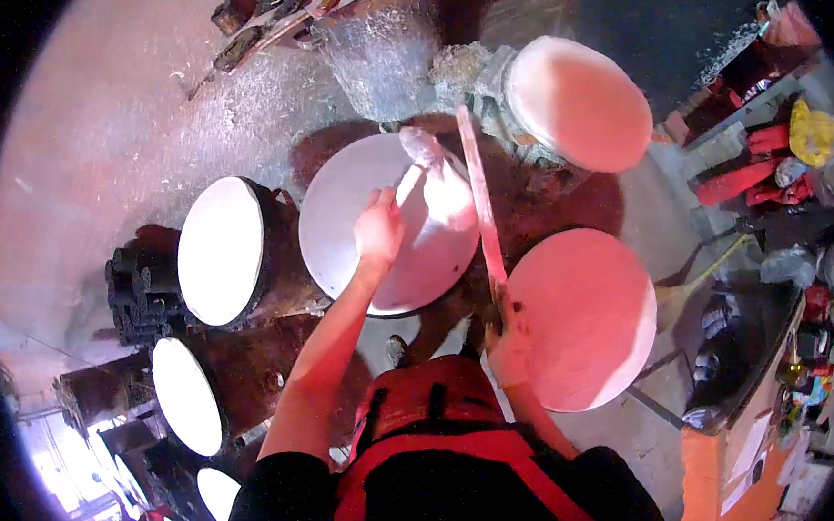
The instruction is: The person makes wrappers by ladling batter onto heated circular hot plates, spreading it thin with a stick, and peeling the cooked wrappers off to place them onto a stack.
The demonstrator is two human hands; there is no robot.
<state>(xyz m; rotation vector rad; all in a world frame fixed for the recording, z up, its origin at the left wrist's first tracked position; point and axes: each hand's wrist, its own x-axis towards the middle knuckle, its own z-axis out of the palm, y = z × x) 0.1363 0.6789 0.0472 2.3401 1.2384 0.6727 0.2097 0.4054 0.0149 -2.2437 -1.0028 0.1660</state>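
Grasped a pale tool (409, 186) in a curled left hand (378, 229), over the central disc (332, 204), just off the middle toward 11 o'clock. Clasped the near end of a long strip (481, 199) in the right hand (508, 348) at 4 to 5 o'clock, with the far tip between 12 and 1 o'clock.

Called, by judgement, for light, even pressure through the tool and a loose left wrist. Asked for slow strokes around the glaring pale mass (450, 199) at the disc's 2 o'clock, and for care with the strip beside the 3 o'clock rim, to avoid a scrape.

Could not make out the tool's working end, lost in glare. Could not judge from above any contact between strip and rim. Showed little of the left fingertips. Hid part of the red-lit disc (588, 322) at 4 o'clock behind the right hand. Bleached the white disc (221, 251) at 9 o'clock of all surface detail.
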